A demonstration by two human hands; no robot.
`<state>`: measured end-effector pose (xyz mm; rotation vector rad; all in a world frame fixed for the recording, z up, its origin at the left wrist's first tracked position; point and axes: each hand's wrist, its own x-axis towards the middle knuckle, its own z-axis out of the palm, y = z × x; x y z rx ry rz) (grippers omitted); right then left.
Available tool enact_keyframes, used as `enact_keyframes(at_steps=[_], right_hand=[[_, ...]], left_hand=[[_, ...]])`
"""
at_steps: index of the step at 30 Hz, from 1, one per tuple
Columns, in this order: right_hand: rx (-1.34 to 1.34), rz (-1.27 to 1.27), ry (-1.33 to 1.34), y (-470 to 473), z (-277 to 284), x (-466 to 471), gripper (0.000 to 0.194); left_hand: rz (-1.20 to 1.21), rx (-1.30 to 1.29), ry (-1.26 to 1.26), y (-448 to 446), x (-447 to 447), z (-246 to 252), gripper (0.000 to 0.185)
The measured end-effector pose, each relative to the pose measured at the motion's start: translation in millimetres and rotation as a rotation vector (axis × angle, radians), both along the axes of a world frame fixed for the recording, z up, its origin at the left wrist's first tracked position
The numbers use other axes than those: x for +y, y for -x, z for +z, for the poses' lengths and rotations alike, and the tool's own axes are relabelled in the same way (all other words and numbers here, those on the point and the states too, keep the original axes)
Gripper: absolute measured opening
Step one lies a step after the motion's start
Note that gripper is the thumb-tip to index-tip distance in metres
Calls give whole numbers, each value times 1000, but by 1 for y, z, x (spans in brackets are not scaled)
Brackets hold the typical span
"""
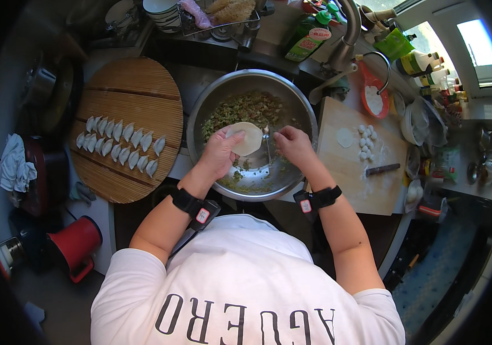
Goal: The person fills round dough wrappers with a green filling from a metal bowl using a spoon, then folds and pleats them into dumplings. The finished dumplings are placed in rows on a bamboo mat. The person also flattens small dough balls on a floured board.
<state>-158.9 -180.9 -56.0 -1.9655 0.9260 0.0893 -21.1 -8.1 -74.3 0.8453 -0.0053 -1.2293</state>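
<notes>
My left hand (221, 152) holds a round dough wrapper (246, 139) by its edge, above a large stainless steel bowl (194, 129). Chopped green and brown filling (246, 108) lies in the bowl, mostly in its far part, with scraps nearer me. Over the bowl's right part is my right hand (291, 142), its fingertips drawn together close to a thin metal utensil (268, 148); whether they grip it I cannot tell. Two rows of folded dumplings (118, 146) lie on a round slatted wooden board (129, 103) at the left.
Right of the bowl, a wooden board (336, 181) bears a flat wrapper (345, 137), several dough pieces (365, 142) and a dark rolling pin (382, 169). Behind it are a red scoop of flour (374, 101) and the faucet (349, 30). A red pitcher (75, 243) stands at lower left.
</notes>
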Motion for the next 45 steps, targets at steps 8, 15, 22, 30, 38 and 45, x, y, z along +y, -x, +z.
enact_keyframes(at_steps=[8, 15, 22, 30, 38, 45], right_hand=[[611, 252, 337, -12, -37, 29, 28], [203, 277, 846, 17, 0, -18, 8], [695, 643, 884, 37, 33, -1, 11], [664, 417, 769, 37, 54, 47, 12], [388, 409, 249, 28, 53, 92, 14], [826, 469, 485, 23, 90, 74, 16]], left_hand=[[60, -44, -48, -40, 48, 9, 21], [96, -35, -1, -54, 65, 18, 21], [118, 26, -4, -56, 71, 9, 22], [88, 35, 69, -67, 74, 9, 22], [107, 58, 70, -79, 79, 11, 22], [93, 47, 58, -89, 89, 11, 21]])
